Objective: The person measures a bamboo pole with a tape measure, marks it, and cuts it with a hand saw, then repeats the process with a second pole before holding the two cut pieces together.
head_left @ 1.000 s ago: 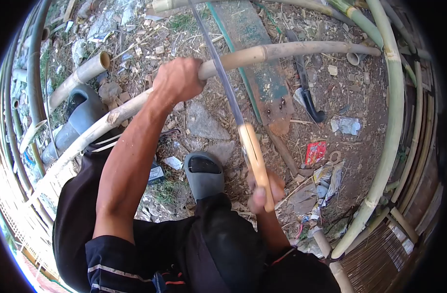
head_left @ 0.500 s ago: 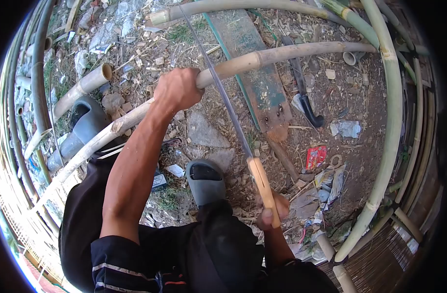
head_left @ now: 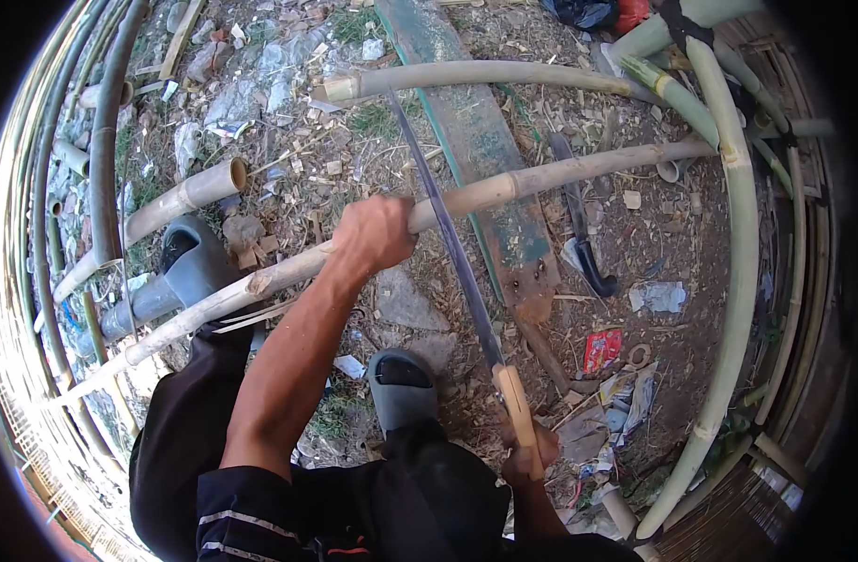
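Note:
My left hand [head_left: 377, 232] is closed around a long pale bamboo pole [head_left: 303, 272], which slants across the view from lower left to upper right. Just right of those knuckles, a handsaw's blade [head_left: 460, 267] crosses the pole, its tip pointing up and away from me. In my right hand [head_left: 534, 455] is the saw's light wooden handle [head_left: 515, 403], low and right of centre. Beneath the pole lies a weathered plank [head_left: 495, 220] with green paint. A large knife with a black handle [head_left: 593, 270] rests on the ground beside the plank.
Another bamboo pole [head_left: 504, 75] lies farther off. At the right stands a curved green bamboo pole [head_left: 743, 262], joined to others. A cut bamboo piece [head_left: 185, 199] is at left. My grey sandals [head_left: 403, 393] stand among wood chips, stones and litter, including a red wrapper [head_left: 602, 350].
My view has tilted up, so everything sits lower in the picture. The left hand keeps its grip on the bamboo pole, and the handsaw still crosses it beside that hand.

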`<state>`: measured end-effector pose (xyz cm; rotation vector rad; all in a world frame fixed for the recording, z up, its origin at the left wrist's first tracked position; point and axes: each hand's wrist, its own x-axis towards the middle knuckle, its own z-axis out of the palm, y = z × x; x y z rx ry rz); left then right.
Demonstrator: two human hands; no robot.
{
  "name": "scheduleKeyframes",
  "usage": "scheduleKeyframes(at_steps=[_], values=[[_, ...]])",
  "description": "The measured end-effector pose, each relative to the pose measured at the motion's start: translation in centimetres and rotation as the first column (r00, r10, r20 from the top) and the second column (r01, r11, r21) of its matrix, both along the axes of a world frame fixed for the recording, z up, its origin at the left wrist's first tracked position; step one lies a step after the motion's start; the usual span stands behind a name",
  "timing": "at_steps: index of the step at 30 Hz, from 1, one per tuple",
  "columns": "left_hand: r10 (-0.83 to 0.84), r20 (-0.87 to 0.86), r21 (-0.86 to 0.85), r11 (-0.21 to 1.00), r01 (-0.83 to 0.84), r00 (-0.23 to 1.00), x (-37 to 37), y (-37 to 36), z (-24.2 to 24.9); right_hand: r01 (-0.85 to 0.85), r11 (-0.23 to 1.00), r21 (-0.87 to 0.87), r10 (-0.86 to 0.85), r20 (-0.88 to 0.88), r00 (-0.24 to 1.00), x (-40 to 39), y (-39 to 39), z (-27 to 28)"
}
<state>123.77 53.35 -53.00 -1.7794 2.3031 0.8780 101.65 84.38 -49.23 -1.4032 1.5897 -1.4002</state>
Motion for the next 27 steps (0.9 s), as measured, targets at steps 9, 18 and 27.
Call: scheduleKeyframes(at_steps=[9,18,27], values=[[-0.009,-0.010,-0.061,0.998,0.008,1.000,0.7,0.8,-0.1,-0.076,0.997,0.007,0.076,0.047,0.996,3.7,-12.0,-1.3],[-0.001,-0.018,-0.051,0.999,0.000,1.000,-0.4,1.6,-0.2,-0.062,0.998,-0.010,0.062,0.011,0.998,2.4,-5.3,-1.0],[-0.006,-0.022,0.005,1.000,0.006,1.000,-0.4,1.1,-0.8,-0.023,0.998,0.055,0.021,0.039,0.999,0.6,-1.1,0.0]])
